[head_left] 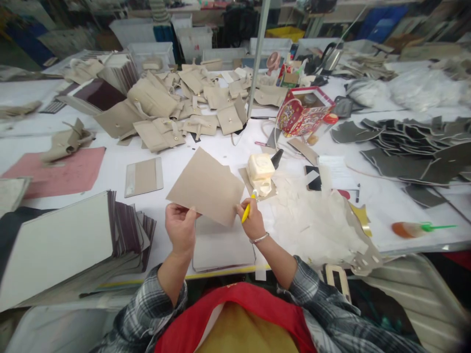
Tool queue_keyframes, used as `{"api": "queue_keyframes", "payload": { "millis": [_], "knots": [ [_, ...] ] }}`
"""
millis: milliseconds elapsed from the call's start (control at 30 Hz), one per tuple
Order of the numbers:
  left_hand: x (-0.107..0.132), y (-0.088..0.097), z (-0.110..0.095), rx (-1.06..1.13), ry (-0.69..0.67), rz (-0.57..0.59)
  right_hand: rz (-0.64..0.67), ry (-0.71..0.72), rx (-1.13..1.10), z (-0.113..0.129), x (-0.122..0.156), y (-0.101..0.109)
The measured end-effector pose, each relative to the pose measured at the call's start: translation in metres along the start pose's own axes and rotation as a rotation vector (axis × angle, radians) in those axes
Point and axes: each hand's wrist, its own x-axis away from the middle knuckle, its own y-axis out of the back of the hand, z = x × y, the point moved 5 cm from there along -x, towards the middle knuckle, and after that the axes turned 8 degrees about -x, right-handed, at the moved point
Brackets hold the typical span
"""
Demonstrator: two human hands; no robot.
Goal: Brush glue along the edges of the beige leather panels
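Observation:
A beige rectangular panel (206, 186) is held tilted above the table, its surface plain and smooth. My left hand (181, 226) grips its near left edge between thumb and fingers. At its right corner is my right hand (253, 219), closed around a slim yellow-handled tool (246, 212) and touching the panel too. The tool's tip is too small to make out. Just beyond my right hand stands a cream-coloured, crusted container (260, 169) on a beige scrap, a dark handle behind it. Beneath the panel lies a pale flat board (224, 245) at the table's front edge.
Stacked white and maroon boards (73, 240) lie left. Beige leather-like pieces (198, 122) heap at the back, near a thin upright pole (257, 59). A red patterned box (305, 110), dark cut pieces (415, 147) and an orange bottle (408, 229) lie right.

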Motion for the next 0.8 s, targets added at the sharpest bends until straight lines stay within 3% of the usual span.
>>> {"api": "queue_keyframes", "payload": {
  "millis": [100,200,300,400,500,667,800],
  "knots": [
    [0.025,0.002,0.023,0.104,0.129,0.073,-0.025,-0.005,-0.067,-0.019,0.008,0.013],
    [0.047,0.024,0.054,0.084,0.293,0.135,0.034,-0.007,-0.06,-0.043,0.023,0.034],
    [0.069,0.059,0.089,-0.128,0.441,0.162,0.144,-0.035,0.029,-0.068,0.043,0.049],
    [0.085,0.084,0.114,-0.401,0.459,0.261,0.235,-0.076,0.099,-0.088,0.059,0.052],
    [0.088,0.093,0.13,-0.548,0.435,0.34,0.247,-0.095,0.135,-0.098,0.064,0.043],
    [0.07,0.097,0.15,-0.638,0.409,0.294,0.216,-0.115,0.192,-0.103,0.057,0.022],
    [0.063,0.098,0.165,-0.653,0.486,0.283,0.239,-0.137,0.232,-0.108,0.055,0.014]
  ]
}}
